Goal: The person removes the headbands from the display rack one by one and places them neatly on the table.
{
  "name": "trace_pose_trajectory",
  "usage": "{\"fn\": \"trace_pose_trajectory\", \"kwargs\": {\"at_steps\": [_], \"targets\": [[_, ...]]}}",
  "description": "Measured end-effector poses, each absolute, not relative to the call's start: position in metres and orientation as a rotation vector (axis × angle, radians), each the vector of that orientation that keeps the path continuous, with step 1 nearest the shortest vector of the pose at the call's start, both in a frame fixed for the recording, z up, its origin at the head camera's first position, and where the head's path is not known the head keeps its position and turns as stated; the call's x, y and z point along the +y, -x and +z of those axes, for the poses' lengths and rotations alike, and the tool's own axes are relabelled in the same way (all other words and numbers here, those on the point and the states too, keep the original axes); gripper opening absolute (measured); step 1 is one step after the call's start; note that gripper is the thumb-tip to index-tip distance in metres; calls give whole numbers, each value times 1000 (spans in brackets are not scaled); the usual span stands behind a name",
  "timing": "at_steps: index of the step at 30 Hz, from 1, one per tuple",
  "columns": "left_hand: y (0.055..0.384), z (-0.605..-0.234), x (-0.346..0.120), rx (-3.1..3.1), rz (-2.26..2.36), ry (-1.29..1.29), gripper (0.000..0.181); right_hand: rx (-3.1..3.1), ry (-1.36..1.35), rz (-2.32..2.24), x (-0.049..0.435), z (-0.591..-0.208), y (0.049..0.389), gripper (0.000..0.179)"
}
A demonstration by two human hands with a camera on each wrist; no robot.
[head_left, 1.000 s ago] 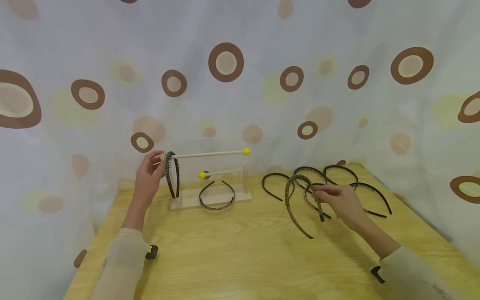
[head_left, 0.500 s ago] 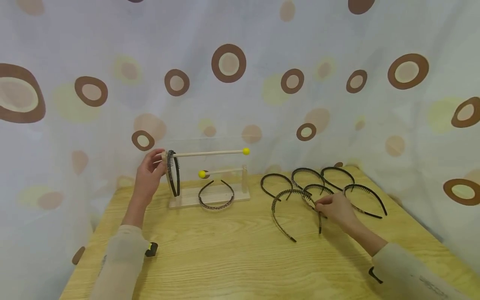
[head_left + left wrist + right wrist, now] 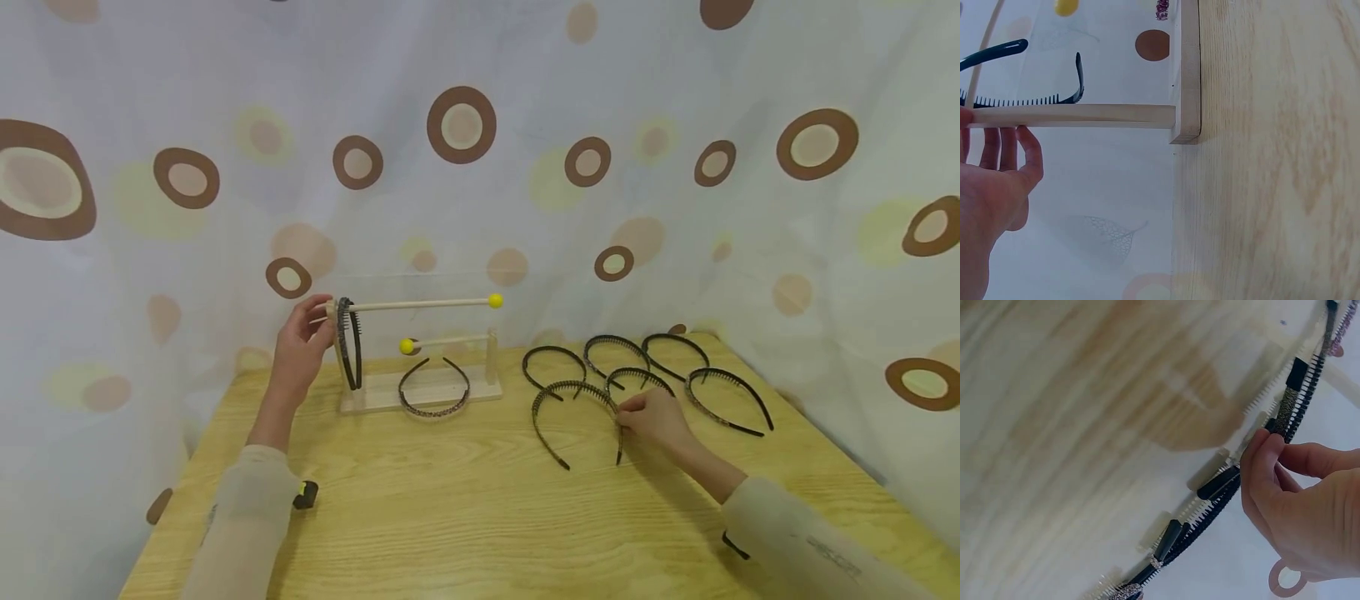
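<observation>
In the head view my left hand (image 3: pixel 300 343) grips the top of the left post of a small wooden rack (image 3: pixel 422 396). The left wrist view has the fingers against that upright post (image 3: pixel 1104 116). Just right of this hand, a dark toothed headband (image 3: pixel 349 346) hangs on the upper rod (image 3: pixel 420 305). My right hand (image 3: pixel 656 419) pinches one leg of a glittery brown toothed headband (image 3: pixel 542 408), its arch toward the back and its ends toward me. A black tip (image 3: pixel 1298 374) sticks out past the fingers in the right wrist view.
Several other headbands (image 3: pixel 738 377) lie on the wooden table (image 3: pixel 465 517), behind and right of my right hand. One patterned headband (image 3: pixel 435 412) rests at the rack's base. Yellow balls (image 3: pixel 496 301) cap the rods. A spotted curtain (image 3: pixel 517 208) stands behind the table.
My right hand has lowered the brown headband toward the table and drawn it left, turning its arch to face me more squarely. My left hand stays on the rack's post.
</observation>
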State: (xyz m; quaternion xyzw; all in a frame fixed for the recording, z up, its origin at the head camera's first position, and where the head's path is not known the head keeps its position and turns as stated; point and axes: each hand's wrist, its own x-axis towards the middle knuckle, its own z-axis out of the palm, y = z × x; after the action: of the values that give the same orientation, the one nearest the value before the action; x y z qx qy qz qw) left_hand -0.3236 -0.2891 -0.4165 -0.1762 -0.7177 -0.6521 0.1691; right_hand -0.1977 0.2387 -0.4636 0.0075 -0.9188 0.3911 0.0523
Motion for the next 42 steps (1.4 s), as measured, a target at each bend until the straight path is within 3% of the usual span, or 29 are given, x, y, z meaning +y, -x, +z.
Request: {"fn": "trace_pose_trajectory", "kwargs": {"at_steps": [12,24,35,42], "targets": [[298,-395,-282,-2073,-1841,515,45,-2770,-116,1001,237,-480,207,14],[297,-393,-282,-2087,-1859,489,46,-2755,-197,890,223,-461,204,18],[296,-392,-284,-2076,-1869,477,43,-2589,-694,981,149,-433,224,18],[323,-415,-290,-2046,-1867,469,43,-2672,-942,891,94,-427,247,20]]}}
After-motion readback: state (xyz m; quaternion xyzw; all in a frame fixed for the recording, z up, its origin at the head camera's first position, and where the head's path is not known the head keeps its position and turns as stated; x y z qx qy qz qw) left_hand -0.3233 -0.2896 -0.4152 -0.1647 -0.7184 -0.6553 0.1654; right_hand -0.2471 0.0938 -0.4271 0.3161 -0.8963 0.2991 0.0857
